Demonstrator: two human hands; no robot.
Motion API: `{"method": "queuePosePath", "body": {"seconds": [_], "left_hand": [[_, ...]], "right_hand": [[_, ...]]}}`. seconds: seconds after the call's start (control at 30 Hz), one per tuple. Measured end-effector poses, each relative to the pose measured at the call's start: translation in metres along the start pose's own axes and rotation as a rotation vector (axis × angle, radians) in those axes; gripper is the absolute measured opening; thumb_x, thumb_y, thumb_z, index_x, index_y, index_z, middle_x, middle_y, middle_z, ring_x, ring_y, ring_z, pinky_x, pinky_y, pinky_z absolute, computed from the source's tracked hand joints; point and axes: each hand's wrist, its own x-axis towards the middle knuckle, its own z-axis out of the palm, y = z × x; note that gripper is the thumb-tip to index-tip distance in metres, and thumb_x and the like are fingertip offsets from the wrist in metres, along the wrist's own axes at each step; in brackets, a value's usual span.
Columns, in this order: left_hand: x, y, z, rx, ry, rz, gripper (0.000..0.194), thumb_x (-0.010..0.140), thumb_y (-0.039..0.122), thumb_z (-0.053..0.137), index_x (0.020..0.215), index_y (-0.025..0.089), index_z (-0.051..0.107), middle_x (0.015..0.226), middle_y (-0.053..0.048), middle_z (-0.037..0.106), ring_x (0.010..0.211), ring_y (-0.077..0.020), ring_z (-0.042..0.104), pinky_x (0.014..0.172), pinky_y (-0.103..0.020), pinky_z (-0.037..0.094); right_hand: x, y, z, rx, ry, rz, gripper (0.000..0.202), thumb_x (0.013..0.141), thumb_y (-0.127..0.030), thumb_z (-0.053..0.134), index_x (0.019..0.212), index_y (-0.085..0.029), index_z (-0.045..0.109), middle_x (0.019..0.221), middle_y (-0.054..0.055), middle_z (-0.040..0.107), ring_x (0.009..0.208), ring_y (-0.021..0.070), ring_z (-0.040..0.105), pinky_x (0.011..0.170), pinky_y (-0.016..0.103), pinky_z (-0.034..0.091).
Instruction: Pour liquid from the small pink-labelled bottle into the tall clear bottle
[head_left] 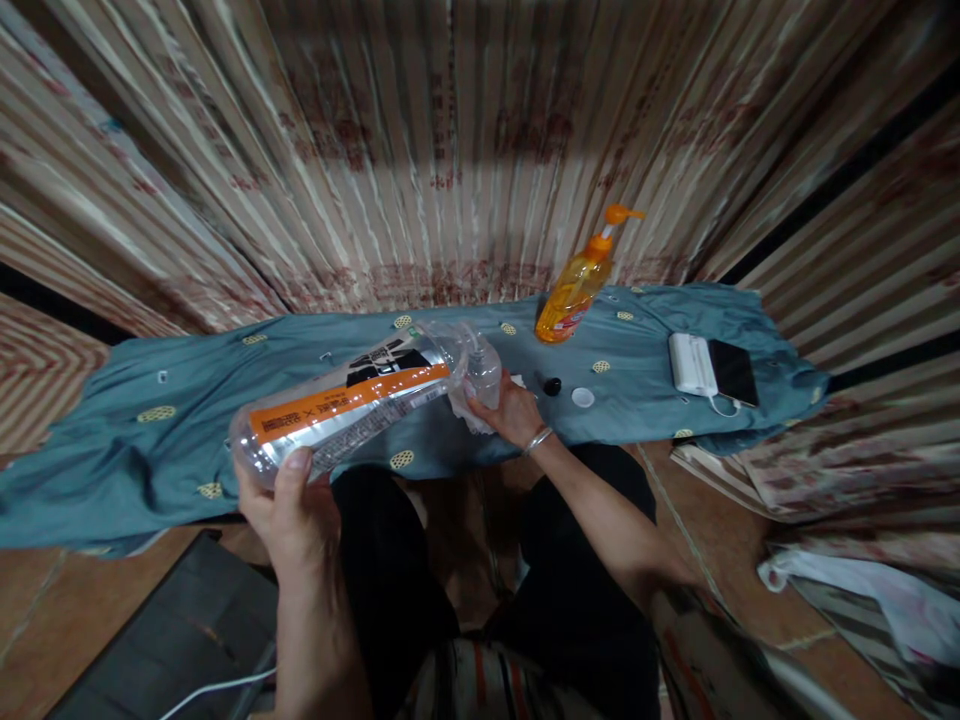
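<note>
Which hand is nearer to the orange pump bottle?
Right: the right hand is in front of the orange pump bottle, slightly left; the left hand is much farther left.

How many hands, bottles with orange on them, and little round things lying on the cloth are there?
Hands: 2 (left hand, right hand)
Bottles with orange: 2 (clear bottle, pump bottle)
Little round things: 2 (black piece, white disc)
Total: 6

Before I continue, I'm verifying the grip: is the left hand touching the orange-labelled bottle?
Touching. The head view shows the left hand around the near end of the orange-labelled bottle, thumb against it.
</note>
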Motion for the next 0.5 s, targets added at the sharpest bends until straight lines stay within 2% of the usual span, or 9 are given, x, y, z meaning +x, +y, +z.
{"method": "queuePosePath", "body": {"seconds": [0.5], "left_hand": [[-0.0015, 0.0018, 0.0009, -0.026, -0.009, 0.007, 0.055, 0.048, 0.036, 0.093, 0.100, 0.025, 0.079, 0.088, -0.001, 0.070, 0.085, -0.0204, 0.064, 0.072, -0.032, 0.057]], "right_hand": [[0.0002, -0.0007, -0.0004, -0.023, 0.009, 0.006, 0.059, 0.098, -0.051, 0.070, 0.138, -0.010, 0.053, 0.118, 0.018, 0.081, 0.111, 0.0268, 0.079, 0.087, 0.026, 0.056]]}}
